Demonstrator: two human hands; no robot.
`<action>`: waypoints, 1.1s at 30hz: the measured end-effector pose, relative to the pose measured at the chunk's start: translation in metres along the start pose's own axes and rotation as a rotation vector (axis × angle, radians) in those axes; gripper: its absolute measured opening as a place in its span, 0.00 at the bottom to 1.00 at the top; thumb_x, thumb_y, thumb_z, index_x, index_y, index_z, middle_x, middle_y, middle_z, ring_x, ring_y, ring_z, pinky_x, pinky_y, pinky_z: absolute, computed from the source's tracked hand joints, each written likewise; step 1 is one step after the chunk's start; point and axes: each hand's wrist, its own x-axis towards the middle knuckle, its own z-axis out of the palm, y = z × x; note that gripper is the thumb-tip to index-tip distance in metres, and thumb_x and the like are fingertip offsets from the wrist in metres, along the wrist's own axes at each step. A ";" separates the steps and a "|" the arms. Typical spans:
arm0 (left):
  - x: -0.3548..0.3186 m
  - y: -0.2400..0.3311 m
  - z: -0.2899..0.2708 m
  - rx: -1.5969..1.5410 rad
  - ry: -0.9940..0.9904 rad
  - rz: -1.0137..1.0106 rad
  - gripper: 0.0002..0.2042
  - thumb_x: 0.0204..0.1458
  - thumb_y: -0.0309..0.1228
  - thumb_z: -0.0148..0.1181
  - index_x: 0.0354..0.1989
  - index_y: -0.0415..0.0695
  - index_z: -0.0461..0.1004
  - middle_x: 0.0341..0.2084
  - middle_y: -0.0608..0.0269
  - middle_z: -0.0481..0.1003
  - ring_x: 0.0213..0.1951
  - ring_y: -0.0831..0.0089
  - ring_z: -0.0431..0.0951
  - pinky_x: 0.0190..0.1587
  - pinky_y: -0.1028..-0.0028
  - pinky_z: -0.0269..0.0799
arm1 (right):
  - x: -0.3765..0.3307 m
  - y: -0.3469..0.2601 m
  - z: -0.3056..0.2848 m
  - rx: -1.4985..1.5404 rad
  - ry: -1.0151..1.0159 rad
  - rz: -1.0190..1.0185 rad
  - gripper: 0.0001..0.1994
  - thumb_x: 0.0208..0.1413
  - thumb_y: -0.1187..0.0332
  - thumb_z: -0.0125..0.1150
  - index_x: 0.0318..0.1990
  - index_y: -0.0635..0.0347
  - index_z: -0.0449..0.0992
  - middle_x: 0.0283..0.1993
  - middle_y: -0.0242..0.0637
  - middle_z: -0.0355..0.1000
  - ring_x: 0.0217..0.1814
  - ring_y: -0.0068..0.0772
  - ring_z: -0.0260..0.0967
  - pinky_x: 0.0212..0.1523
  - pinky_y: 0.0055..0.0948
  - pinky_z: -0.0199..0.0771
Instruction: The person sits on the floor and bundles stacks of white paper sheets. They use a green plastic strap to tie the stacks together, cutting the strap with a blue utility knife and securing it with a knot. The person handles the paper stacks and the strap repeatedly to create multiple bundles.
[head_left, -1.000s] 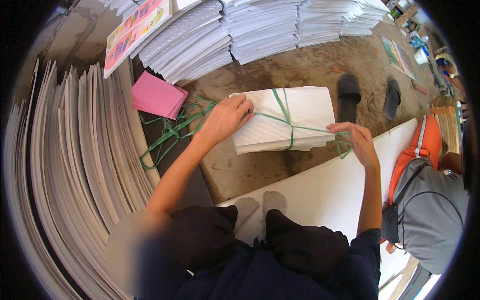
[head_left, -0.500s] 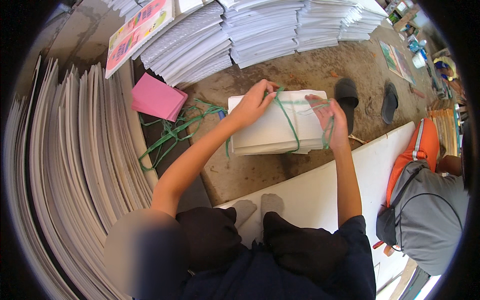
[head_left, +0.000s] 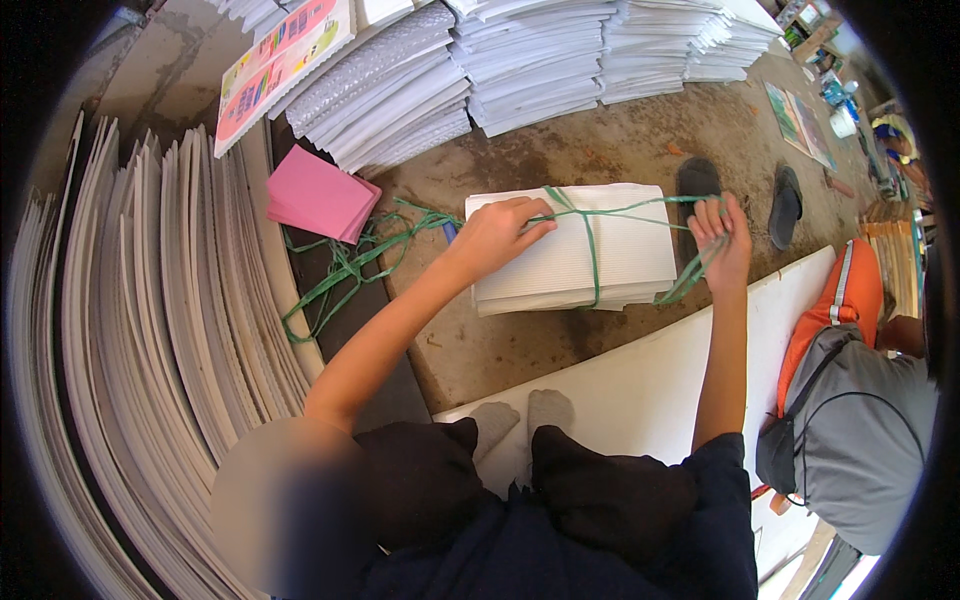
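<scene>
A stack of white ribbed sheets (head_left: 630, 245) lies on the floor in front of me. Green twine (head_left: 591, 250) runs around its middle and crosses on top. Over the stack's upper left part, my left hand (head_left: 500, 237) is closed on the twine, fingers pinched near the crossing. My right hand (head_left: 720, 240), beyond the right end of the stack, grips strands of twine stretched taut from the crossing, with loose ends hanging below it. More twine lies tangled (head_left: 345, 270) left of the stack, beside pink cards (head_left: 318, 195).
Tall piles of white sheets (head_left: 535, 70) stand at the back. Upright boards (head_left: 150, 300) line the left. Black slippers (head_left: 785, 205) lie on the floor to the right. A white board (head_left: 620, 370) is under my feet. Another person in grey (head_left: 860, 430) is at the right.
My right hand has moved right and drawn the strands out straight across the stack. My left hand has shifted slightly left and lower, and the band now sits more upright.
</scene>
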 end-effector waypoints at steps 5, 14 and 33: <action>0.011 0.006 0.017 -0.066 -0.040 -0.131 0.10 0.50 0.34 0.50 0.38 0.45 0.73 0.25 0.49 0.73 0.27 0.54 0.73 0.31 0.63 0.67 | -0.027 -0.013 -0.021 -0.682 0.146 0.071 0.11 0.56 0.61 0.49 0.29 0.55 0.58 0.16 0.27 0.54 0.18 0.20 0.52 0.22 0.20 0.54; 0.016 0.005 0.019 -0.084 -0.058 -0.143 0.11 0.50 0.33 0.50 0.39 0.46 0.73 0.23 0.49 0.73 0.26 0.54 0.73 0.31 0.63 0.67 | -0.017 0.037 0.037 -1.820 -0.162 -0.331 0.18 0.49 0.61 0.56 0.46 0.58 0.65 0.52 0.40 0.59 0.54 0.42 0.53 0.52 0.39 0.52; 0.018 0.012 0.012 -0.051 -0.066 -0.216 0.11 0.51 0.35 0.51 0.36 0.42 0.73 0.20 0.50 0.72 0.22 0.60 0.72 0.28 0.69 0.66 | -0.008 0.049 0.071 -1.425 -0.550 -0.011 0.07 0.55 0.69 0.47 0.34 0.63 0.69 0.28 0.44 0.70 0.24 0.40 0.64 0.28 0.29 0.62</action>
